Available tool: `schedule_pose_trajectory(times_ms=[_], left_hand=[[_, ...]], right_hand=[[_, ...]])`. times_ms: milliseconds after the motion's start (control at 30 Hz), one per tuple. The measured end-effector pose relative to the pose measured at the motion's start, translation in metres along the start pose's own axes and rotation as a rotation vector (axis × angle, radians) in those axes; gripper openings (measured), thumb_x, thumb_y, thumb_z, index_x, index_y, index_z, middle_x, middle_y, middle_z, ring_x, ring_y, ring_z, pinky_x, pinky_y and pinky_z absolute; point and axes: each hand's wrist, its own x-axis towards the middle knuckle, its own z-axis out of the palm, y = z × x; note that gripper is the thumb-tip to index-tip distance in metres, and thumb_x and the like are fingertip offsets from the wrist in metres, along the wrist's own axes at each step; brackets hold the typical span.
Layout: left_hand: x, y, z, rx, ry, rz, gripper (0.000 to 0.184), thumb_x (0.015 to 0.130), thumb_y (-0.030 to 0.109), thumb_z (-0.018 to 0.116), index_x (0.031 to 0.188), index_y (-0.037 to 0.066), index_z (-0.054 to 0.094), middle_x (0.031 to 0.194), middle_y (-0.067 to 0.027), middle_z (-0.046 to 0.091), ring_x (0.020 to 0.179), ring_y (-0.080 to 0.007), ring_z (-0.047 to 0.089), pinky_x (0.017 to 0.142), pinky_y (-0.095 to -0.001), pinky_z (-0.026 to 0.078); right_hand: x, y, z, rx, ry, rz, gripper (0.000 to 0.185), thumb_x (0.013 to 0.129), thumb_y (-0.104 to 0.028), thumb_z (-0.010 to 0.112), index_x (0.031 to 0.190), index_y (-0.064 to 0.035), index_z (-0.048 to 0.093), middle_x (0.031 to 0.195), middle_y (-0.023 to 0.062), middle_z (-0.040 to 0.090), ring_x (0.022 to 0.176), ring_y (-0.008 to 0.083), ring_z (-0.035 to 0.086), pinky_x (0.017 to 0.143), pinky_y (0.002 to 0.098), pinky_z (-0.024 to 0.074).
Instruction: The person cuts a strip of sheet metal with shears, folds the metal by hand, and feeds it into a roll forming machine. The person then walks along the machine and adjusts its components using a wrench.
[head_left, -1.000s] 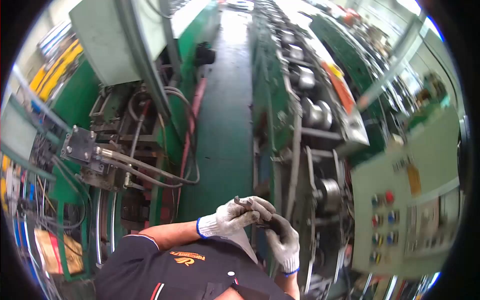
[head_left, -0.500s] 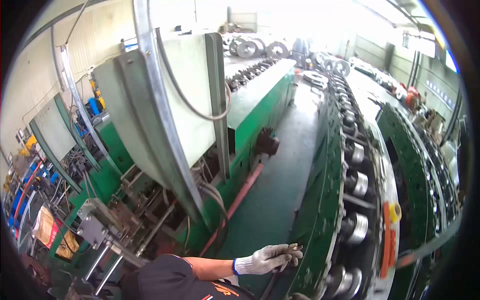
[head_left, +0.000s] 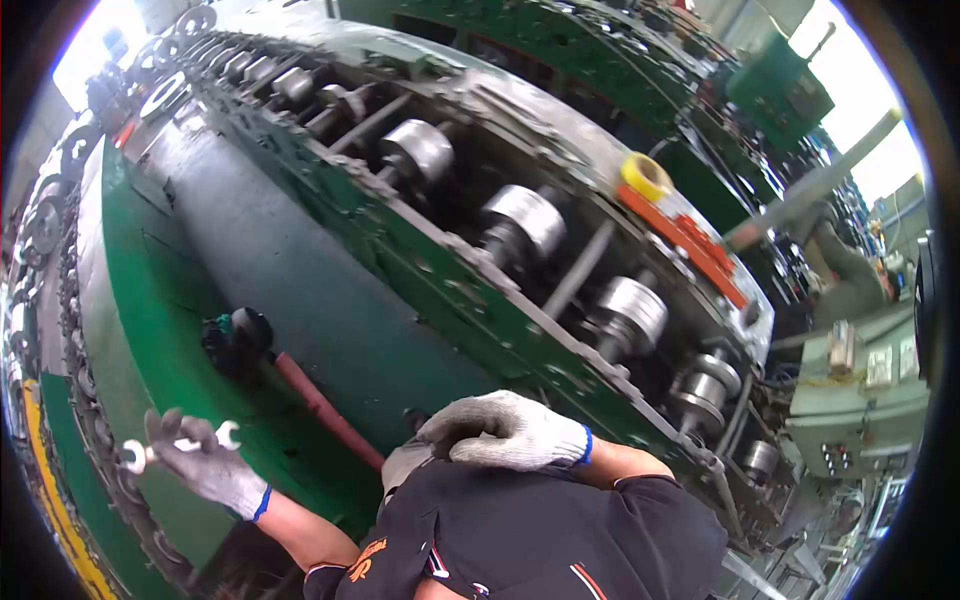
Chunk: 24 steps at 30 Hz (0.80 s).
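My left hand (head_left: 212,468), in a grey-white knit glove with a blue cuff edge, is closed round a double open-end wrench (head_left: 136,457). One jaw shows on each side of the fingers. The hand is held out to the left, over the green machine side. My right hand (head_left: 512,432), gloved the same way, is in front of my body near the green side of the roller machine (head_left: 470,290). Its fingers curve loosely, with a dark gap between them and the thumb. Nothing shows in that hand.
Metal rollers (head_left: 525,220) on shafts line the machine. A yellow tape roll (head_left: 645,176) and an orange-red bar (head_left: 685,240) lie on its far ledge. A pink-red pipe (head_left: 325,410) runs beside the left machine, near a dark motor-like part (head_left: 238,340).
The view has swung right and down, so my body and both hands now show. My left hand is now out to the left, with the wrench plainly visible. My right hand has come into view.
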Motion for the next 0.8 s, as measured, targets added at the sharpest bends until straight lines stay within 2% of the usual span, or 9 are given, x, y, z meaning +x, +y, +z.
schedule_pose_trajectory(times_ms=[33,67,167,200,333,467,533,667,800], left_hand=[[0.033,-0.014,0.005,-0.167,-0.087,-0.118,0.047,0.105,0.032,0.054,0.138,-0.002,0.052,0.1,-0.0052,0.056,0.066,-0.0081,0.045,0.051,-0.0215,0.039],[0.049,-0.02,0.029,-0.231,-0.136,-0.186,0.046,0.106,0.038,0.057,0.137,0.003,0.055,0.1,-0.003,0.06,0.065,-0.0062,0.043,0.056,-0.0207,0.038],[0.121,-0.081,0.072,-0.187,-0.417,-0.221,0.051,0.106,0.047,0.056,0.135,0.004,0.055,0.095,-0.0028,0.065,0.06,-0.0057,0.047,0.046,-0.0205,0.037],[0.135,-0.092,0.097,-0.1,-0.432,-0.196,0.051,0.109,0.046,0.05,0.131,0.0,0.057,0.085,-0.0037,0.066,0.054,-0.0046,0.047,0.041,-0.0205,0.034],[0.249,-0.185,0.145,-0.115,-0.707,-0.263,0.036,0.11,0.029,0.051,0.127,-0.001,0.061,0.09,-0.0101,0.07,0.055,-0.0052,0.049,0.046,-0.0196,0.035],[0.391,-0.251,0.175,0.098,-0.558,-0.334,0.031,0.109,0.026,0.052,0.125,0.001,0.063,0.09,-0.0065,0.07,0.057,-0.0035,0.05,0.047,-0.0192,0.035],[0.452,-0.256,0.187,0.267,-0.33,-0.426,0.03,0.11,0.027,0.05,0.123,0.005,0.066,0.086,-0.0031,0.069,0.057,-0.0032,0.048,0.047,-0.0193,0.034],[0.558,-0.317,0.165,0.223,0.077,-0.506,0.032,0.109,0.034,0.054,0.118,0.007,0.068,0.079,-0.0012,0.069,0.052,-0.0024,0.045,0.044,-0.0197,0.031],[0.67,-0.411,0.15,0.204,0.307,-0.54,0.033,0.108,0.035,0.055,0.123,0.007,0.065,0.08,-0.0028,0.07,0.048,-0.0036,0.047,0.039,-0.019,0.032]], right_hand=[[0.035,-0.004,0.001,0.038,0.008,-0.007,0.038,0.098,-0.019,0.066,0.131,0.0001,0.065,0.112,0.0125,0.072,0.105,0.0192,0.067,0.095,0.0349,0.0524],[0.074,-0.005,-0.002,0.073,-0.003,-0.025,0.038,0.098,-0.02,0.066,0.131,-0.0001,0.065,0.111,0.0125,0.073,0.104,0.0189,0.067,0.094,0.0344,0.0525],[0.187,-0.02,-0.011,0.086,0.038,0.033,0.038,0.096,-0.019,0.069,0.126,0.004,0.066,0.11,0.0121,0.073,0.101,0.0184,0.068,0.094,0.035,0.0536],[0.226,-0.028,-0.012,0.134,0.047,0.066,0.037,0.095,-0.017,0.068,0.125,0.0054,0.066,0.107,0.0124,0.074,0.1,0.0179,0.068,0.093,0.0337,0.0539],[0.393,-0.034,-0.036,0.133,0.054,0.124,0.037,0.094,-0.013,0.065,0.126,0.0058,0.065,0.108,0.0131,0.073,0.1,0.0175,0.068,0.092,0.0319,0.0541],[0.569,-0.072,-0.069,0.211,0.031,0.104,0.034,0.098,-0.009,0.062,0.129,0.0058,0.063,0.107,0.0093,0.071,0.097,0.0134,0.065,0.088,0.0298,0.0532],[0.659,-0.098,-0.08,0.138,0.002,0.074,0.034,0.099,-0.011,0.061,0.128,0.0061,0.063,0.108,0.0098,0.071,0.097,0.0141,0.065,0.089,0.0301,0.054],[0.819,-0.146,-0.092,0.168,-0.115,0.155,0.038,0.095,-0.01,0.062,0.129,0.0065,0.061,0.11,0.0139,0.072,0.104,0.0207,0.069,0.097,0.0354,0.0536],[1.003,-0.137,-0.104,0.115,-0.192,0.157,0.042,0.094,-0.014,0.065,0.13,0.0061,0.061,0.114,0.0151,0.072,0.104,0.0235,0.069,0.1,0.0393,0.0528]])
